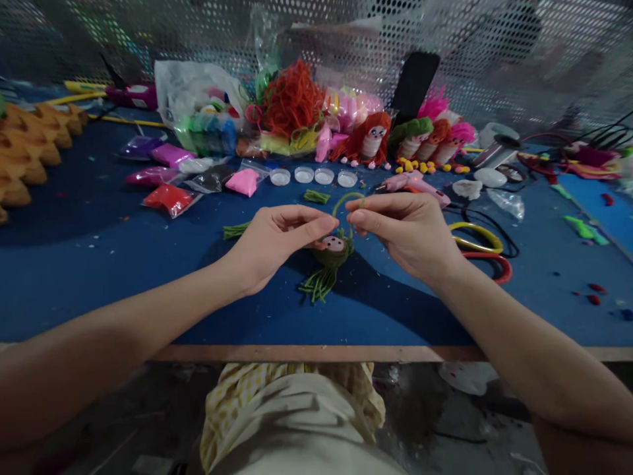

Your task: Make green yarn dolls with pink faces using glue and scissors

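A green yarn strand (346, 196) arches up between my two hands over the blue tabletop. My left hand (284, 241) pinches it between thumb and fingertips. From the other side, my right hand (410, 227) is closed on it in the same way. Just below the fingertips is a small doll head (334, 244) with a pale dotted face and green yarn hair (319, 282) fanned toward me. My left fingers partly cover the head; I cannot tell whether they touch it. A bundle of green yarn (236, 230) sticks out behind my left hand, and a short cut bundle (316, 196) lies beyond.
A pink glue gun (418, 185) lies behind my right hand, near yellow-handled and red-handled tools (487, 267). Small clear dishes (304, 175), clay packets (171, 198) and finished yarn-haired dolls (373, 138) line the back. An orange egg tray (30, 145) is at left.
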Demonstrator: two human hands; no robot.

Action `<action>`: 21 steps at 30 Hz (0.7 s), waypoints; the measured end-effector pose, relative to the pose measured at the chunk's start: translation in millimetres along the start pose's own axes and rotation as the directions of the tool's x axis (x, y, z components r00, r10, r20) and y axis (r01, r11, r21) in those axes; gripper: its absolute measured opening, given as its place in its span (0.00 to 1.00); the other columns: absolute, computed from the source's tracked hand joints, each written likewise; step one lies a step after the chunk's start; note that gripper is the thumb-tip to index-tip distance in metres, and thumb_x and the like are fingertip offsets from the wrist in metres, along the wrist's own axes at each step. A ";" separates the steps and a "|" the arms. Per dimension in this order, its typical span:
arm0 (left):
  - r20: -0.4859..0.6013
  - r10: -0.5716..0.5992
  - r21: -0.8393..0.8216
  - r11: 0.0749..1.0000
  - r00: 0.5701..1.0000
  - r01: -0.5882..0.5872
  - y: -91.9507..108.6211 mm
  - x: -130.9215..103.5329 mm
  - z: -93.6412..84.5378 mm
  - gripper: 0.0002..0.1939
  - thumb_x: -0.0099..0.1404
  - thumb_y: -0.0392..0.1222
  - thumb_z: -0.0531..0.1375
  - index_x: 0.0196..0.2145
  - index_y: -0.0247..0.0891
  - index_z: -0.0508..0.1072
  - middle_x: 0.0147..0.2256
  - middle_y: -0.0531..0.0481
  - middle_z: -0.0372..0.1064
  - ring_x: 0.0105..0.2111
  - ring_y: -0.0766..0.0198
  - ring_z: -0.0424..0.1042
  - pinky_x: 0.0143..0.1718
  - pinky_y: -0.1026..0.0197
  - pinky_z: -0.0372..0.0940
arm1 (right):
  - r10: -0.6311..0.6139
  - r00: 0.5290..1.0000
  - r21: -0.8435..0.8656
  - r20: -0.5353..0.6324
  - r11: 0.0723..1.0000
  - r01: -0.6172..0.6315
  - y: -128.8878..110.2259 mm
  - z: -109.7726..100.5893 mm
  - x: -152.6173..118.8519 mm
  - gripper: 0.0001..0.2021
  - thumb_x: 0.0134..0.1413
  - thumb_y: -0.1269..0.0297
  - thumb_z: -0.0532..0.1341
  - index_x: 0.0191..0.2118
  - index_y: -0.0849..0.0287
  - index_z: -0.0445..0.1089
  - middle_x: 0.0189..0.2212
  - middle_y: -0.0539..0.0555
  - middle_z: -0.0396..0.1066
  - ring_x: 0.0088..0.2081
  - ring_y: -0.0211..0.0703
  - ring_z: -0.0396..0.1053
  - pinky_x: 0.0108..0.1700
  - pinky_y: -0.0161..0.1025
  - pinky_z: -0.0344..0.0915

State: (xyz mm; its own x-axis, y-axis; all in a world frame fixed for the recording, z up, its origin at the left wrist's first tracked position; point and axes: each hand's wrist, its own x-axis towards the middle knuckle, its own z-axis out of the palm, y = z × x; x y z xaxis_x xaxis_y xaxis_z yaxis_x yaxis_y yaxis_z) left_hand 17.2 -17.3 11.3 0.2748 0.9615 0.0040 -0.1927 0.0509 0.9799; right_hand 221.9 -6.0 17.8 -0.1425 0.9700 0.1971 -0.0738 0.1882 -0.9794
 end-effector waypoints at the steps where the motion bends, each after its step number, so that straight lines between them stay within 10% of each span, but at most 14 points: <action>1: -0.013 0.010 -0.017 1.000 1.000 -0.010 -1.2 -0.3 0.0 0.13 0.56 0.49 0.76 0.34 0.39 0.85 0.33 0.50 0.82 0.33 0.66 0.78 0.39 0.62 0.74 | -0.020 1.000 -0.024 0.004 1.000 0.020 0.4 0.1 -1.4 0.08 0.42 0.63 0.78 0.32 0.50 0.85 0.33 0.49 0.83 0.30 0.36 0.75 0.34 0.37 0.74; 13: 0.020 0.034 -0.033 0.999 0.999 -0.033 0.1 0.8 -1.3 0.18 0.55 0.40 0.76 0.43 0.38 0.81 0.31 0.53 0.81 0.32 0.68 0.79 0.39 0.66 0.74 | -0.194 0.971 -0.201 0.143 0.955 0.220 -5.4 4.5 -10.1 0.03 0.52 0.64 0.75 0.32 0.47 0.84 0.33 0.48 0.83 0.32 0.38 0.77 0.38 0.40 0.77; 21: 0.055 -0.002 -0.019 1.000 0.998 0.003 1.1 -0.1 -0.8 0.31 0.54 0.40 0.76 0.54 0.37 0.74 0.29 0.54 0.81 0.33 0.64 0.81 0.41 0.63 0.74 | -0.104 0.989 -0.146 0.104 0.982 0.118 -6.1 6.3 -11.1 0.11 0.42 0.56 0.79 0.32 0.54 0.84 0.30 0.50 0.82 0.31 0.40 0.77 0.37 0.39 0.78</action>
State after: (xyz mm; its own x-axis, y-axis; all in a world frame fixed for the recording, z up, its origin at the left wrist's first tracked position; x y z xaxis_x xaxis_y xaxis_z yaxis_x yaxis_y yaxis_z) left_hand 16.2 -17.1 12.3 0.3266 0.9451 0.0132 -0.2098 0.0588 0.9760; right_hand 217.8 -18.8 21.8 -0.2358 0.9240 0.3011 0.0551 0.3221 -0.9451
